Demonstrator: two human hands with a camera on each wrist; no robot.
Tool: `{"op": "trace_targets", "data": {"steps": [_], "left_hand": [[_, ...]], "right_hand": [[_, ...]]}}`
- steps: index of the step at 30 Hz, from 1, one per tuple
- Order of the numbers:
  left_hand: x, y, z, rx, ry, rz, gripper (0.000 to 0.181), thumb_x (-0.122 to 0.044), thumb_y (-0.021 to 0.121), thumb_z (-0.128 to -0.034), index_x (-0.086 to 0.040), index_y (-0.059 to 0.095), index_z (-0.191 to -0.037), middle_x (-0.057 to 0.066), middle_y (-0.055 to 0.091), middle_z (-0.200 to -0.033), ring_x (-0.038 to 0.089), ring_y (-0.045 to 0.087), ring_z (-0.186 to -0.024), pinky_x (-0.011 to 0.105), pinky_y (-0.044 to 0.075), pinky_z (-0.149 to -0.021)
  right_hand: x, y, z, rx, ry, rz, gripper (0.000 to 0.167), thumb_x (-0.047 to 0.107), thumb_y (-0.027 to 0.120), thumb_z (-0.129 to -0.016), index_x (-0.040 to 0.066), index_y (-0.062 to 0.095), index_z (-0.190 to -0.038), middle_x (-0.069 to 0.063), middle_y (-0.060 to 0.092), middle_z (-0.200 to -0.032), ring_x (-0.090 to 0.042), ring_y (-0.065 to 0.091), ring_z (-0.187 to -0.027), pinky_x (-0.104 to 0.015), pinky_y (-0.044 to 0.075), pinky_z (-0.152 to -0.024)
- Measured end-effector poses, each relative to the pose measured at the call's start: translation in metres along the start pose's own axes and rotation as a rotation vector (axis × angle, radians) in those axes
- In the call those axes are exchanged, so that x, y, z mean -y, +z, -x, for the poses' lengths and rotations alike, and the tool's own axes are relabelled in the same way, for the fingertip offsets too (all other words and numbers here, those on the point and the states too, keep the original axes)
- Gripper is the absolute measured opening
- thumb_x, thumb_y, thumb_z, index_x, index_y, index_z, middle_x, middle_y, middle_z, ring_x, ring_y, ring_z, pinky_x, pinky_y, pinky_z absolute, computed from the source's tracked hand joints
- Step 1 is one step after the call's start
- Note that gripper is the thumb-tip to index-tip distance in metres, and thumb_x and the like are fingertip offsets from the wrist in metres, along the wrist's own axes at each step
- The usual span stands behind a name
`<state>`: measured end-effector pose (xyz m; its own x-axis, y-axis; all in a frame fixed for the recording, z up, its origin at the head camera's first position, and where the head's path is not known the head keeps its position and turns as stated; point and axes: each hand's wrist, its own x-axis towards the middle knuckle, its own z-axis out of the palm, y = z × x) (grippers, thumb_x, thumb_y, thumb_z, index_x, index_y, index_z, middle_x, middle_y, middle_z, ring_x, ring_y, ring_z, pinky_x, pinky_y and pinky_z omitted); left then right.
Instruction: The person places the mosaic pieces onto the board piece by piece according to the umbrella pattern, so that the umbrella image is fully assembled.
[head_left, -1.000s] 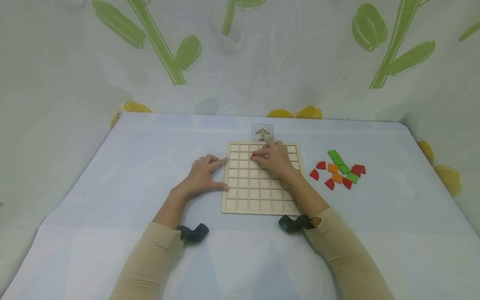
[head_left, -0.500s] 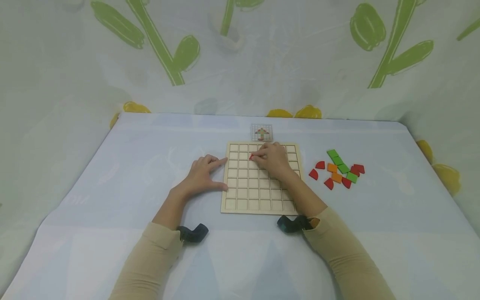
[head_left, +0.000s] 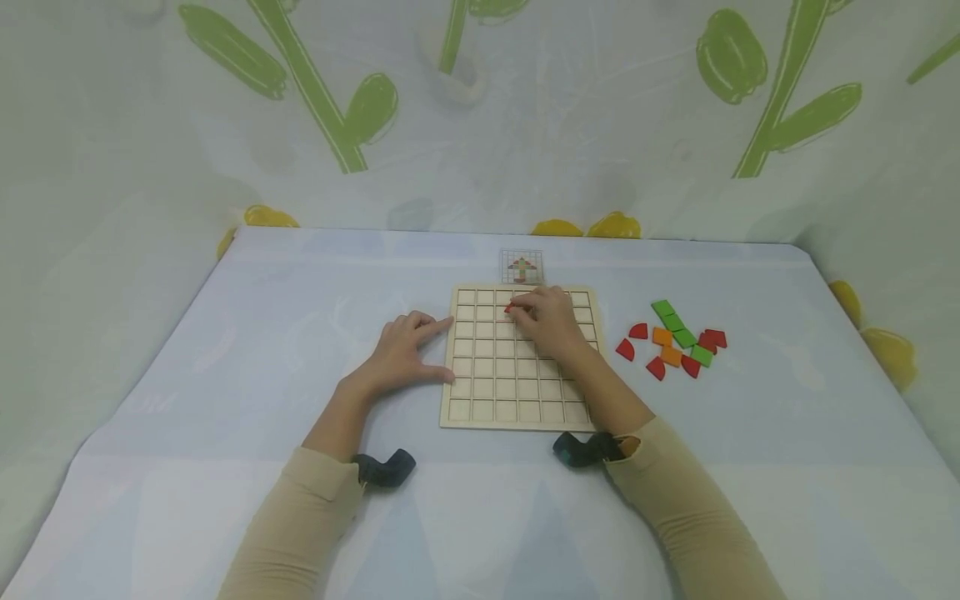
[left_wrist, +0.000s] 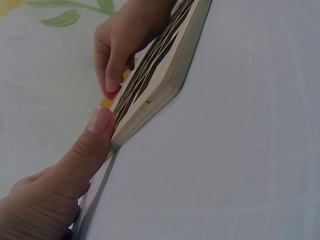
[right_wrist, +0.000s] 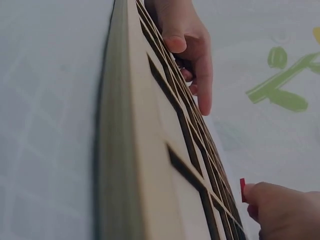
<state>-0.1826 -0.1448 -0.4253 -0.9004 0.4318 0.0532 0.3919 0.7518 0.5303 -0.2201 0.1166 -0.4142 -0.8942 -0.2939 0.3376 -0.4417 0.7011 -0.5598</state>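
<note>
A square wooden grid board lies flat on the table. My left hand rests against its left edge, thumb and index finger spread apart and touching the rim. In the left wrist view the thumb lies along the board's side. Over the upper middle cells, my right hand pinches a small red tile between thumb and fingertips. The right wrist view shows that red tile upright at the fingertips, most of it hidden by the hand.
Right of the board lie loose tiles: several red quarter-circles, several green squares and two orange squares. A small pattern card sits just behind the board. A patterned cloth wall stands behind the table.
My right hand has shifted slightly, moving the red tile a little to the right and away from me over the board. The left hand stays at the board's edge.
</note>
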Motion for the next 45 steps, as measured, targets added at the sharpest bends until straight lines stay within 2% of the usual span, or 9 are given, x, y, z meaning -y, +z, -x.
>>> {"op": "trace_targets", "data": {"steps": [6,15,20,29,37,45], "left_hand": [[-0.001,-0.001,0.001,0.003,0.003,-0.001,0.09,-0.051,0.08,-0.0656,-0.016,0.045,-0.142,0.007,0.048,-0.119,0.023,0.042,-0.1,0.039,0.028,-0.086],[0.002,-0.001,0.002,-0.007,0.008,-0.015,0.09,-0.05,0.08,-0.0657,-0.015,0.046,-0.141,0.008,0.048,-0.118,0.023,0.042,-0.099,0.039,0.028,-0.085],[0.002,0.0,0.0,-0.009,0.02,-0.008,0.09,-0.051,0.08,-0.0658,-0.015,0.046,-0.141,0.008,0.049,-0.117,0.023,0.043,-0.099,0.039,0.028,-0.086],[0.0,0.0,0.001,-0.016,0.019,-0.004,0.089,-0.049,0.081,-0.0657,-0.015,0.047,-0.141,0.008,0.049,-0.117,0.024,0.043,-0.1,0.041,0.028,-0.088],[0.0,0.0,0.001,-0.016,0.016,-0.005,0.089,-0.048,0.082,-0.0657,-0.015,0.047,-0.141,0.008,0.048,-0.117,0.024,0.042,-0.1,0.041,0.028,-0.087],[0.0,0.0,0.0,-0.01,0.007,-0.006,0.089,-0.048,0.081,-0.0662,-0.015,0.046,-0.141,0.008,0.048,-0.117,0.025,0.042,-0.102,0.041,0.028,-0.089]], "right_hand": [[-0.003,-0.003,0.003,-0.023,-0.012,0.015,0.017,0.011,0.066,-0.086,0.0,0.074,-0.096,-0.014,0.069,-0.09,-0.031,0.052,-0.08,-0.046,0.038,-0.082],[-0.012,-0.004,0.008,0.036,0.055,0.047,0.021,0.016,0.064,-0.089,0.003,0.072,-0.104,-0.012,0.064,-0.092,-0.029,0.051,-0.087,-0.043,0.037,-0.081],[-0.012,-0.007,0.011,0.057,0.111,0.007,0.022,0.016,0.064,-0.09,0.004,0.073,-0.105,-0.011,0.063,-0.092,-0.029,0.051,-0.095,-0.042,0.038,-0.084],[-0.012,-0.007,0.012,0.047,0.103,-0.026,0.021,0.015,0.065,-0.088,0.003,0.072,-0.105,-0.012,0.064,-0.092,-0.03,0.052,-0.096,-0.046,0.036,-0.09],[-0.011,-0.006,0.012,0.034,0.111,-0.021,0.023,0.017,0.067,-0.088,0.003,0.072,-0.105,-0.011,0.065,-0.091,-0.029,0.052,-0.094,-0.044,0.035,-0.09],[-0.011,-0.007,0.015,0.01,0.172,-0.055,0.027,0.019,0.07,-0.086,0.004,0.072,-0.108,-0.011,0.065,-0.092,-0.027,0.051,-0.094,-0.041,0.039,-0.081]]}}
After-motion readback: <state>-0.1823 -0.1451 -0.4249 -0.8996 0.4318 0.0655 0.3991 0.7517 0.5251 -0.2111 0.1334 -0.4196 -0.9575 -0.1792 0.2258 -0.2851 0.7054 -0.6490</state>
